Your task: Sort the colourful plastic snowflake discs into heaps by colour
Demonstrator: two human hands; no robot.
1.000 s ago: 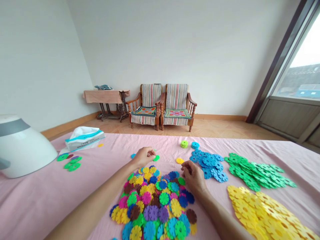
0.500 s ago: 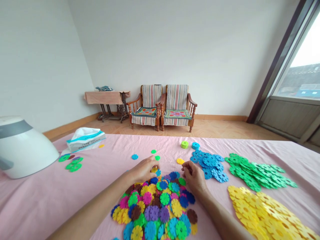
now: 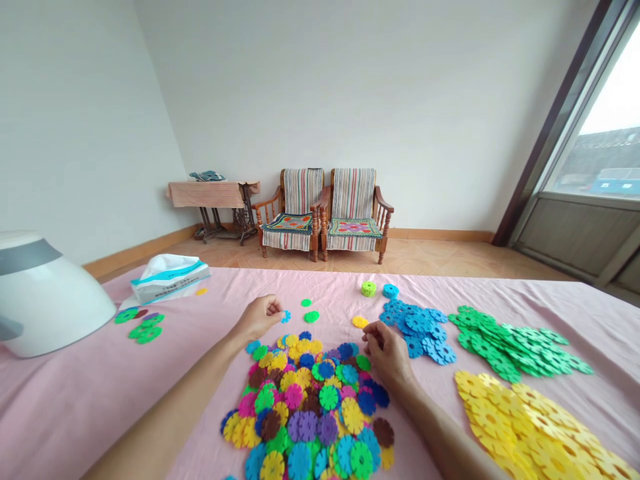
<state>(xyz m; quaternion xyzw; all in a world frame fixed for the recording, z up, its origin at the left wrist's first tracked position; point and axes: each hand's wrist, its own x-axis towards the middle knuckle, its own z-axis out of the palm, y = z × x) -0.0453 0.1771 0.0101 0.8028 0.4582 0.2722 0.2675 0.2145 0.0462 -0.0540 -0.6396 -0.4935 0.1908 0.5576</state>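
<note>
A mixed heap of coloured snowflake discs (image 3: 310, 407) lies on the pink cloth in front of me. My left hand (image 3: 260, 316) is beyond the heap's far left edge, fingers curled, its fingertips at a small blue disc (image 3: 285, 316). My right hand (image 3: 387, 353) rests at the heap's far right edge with fingers curled in; what it holds, if anything, is hidden. Two loose green discs (image 3: 310, 312) and a yellow disc (image 3: 359, 322) lie just beyond the hands.
Sorted piles lie to the right: blue (image 3: 417, 328), green (image 3: 510, 343), yellow (image 3: 540, 427). Small stacks, green (image 3: 369, 288) and blue (image 3: 390, 291), stand farther back. At left are a white appliance (image 3: 45, 293), a tissue pack (image 3: 167, 279) and a few green discs (image 3: 140, 323).
My left hand pulled back to the heap's far edge, then moved out left and away again, now at the small blue disc. My right hand has stayed put.
</note>
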